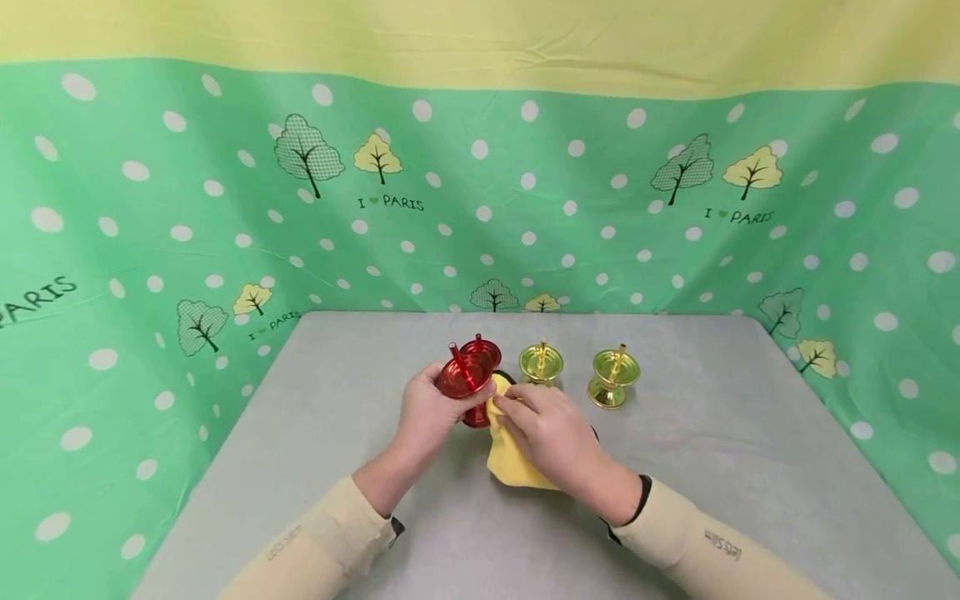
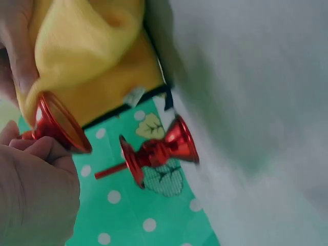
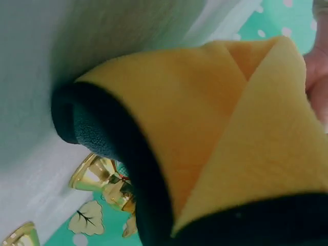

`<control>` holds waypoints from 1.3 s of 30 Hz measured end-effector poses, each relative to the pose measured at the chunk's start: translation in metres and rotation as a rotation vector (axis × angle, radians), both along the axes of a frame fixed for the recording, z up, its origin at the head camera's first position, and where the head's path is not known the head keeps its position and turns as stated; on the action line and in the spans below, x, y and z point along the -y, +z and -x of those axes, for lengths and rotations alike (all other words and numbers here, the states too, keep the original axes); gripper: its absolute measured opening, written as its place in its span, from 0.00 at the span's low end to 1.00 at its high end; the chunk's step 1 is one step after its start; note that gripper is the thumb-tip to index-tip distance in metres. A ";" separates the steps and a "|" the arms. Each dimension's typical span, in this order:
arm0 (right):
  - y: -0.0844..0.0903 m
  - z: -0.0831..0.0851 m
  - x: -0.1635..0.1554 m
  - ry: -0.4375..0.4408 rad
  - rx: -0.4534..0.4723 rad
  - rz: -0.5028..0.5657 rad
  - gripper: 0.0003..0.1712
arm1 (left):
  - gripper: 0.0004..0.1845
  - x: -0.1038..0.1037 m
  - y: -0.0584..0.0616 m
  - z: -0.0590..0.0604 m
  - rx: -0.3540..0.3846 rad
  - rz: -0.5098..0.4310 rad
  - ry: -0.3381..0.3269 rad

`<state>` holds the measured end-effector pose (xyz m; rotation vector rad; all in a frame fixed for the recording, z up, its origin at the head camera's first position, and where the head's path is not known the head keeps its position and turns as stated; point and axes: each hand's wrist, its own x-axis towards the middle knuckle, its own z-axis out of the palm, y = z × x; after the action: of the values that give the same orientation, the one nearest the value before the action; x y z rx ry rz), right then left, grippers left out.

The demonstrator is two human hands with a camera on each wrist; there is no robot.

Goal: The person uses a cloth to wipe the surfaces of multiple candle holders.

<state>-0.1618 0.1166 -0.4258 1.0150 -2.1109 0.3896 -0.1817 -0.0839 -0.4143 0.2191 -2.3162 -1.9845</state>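
My left hand (image 1: 442, 404) grips a red metal candle holder (image 1: 465, 377) tilted above the grey table (image 1: 337, 433); the left wrist view shows its rim (image 2: 57, 123) beside the curled fingers (image 2: 36, 195). My right hand (image 1: 517, 408) pinches a yellow cloth (image 1: 513, 458) with a dark edge and presses it against the held holder. The cloth (image 3: 230, 123) fills the right wrist view. A second red holder (image 1: 484, 348) stands just behind the first, free of both hands, and appears in the left wrist view (image 2: 159, 151).
Two gold candle holders (image 1: 542, 363) (image 1: 615, 377) stand upright to the right of the red ones; one gold holder (image 3: 102, 179) shows past the cloth. A green dotted curtain (image 1: 150, 208) hangs round the table's back and sides.
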 end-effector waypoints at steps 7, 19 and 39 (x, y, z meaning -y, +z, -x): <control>0.003 0.002 -0.020 0.016 0.151 0.092 0.16 | 0.29 0.033 -0.006 0.018 -0.001 0.124 0.011; 0.011 -0.008 -0.059 -0.026 0.409 0.208 0.15 | 0.31 0.077 -0.028 0.069 0.055 0.342 0.063; 0.006 -0.012 -0.074 -0.008 0.429 0.271 0.16 | 0.32 0.089 -0.052 0.085 0.153 0.285 0.023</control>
<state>-0.1503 0.1904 -0.4197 0.8145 -2.3484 0.9314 -0.2665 -0.1725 -0.4666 0.3851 -2.6410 -1.6528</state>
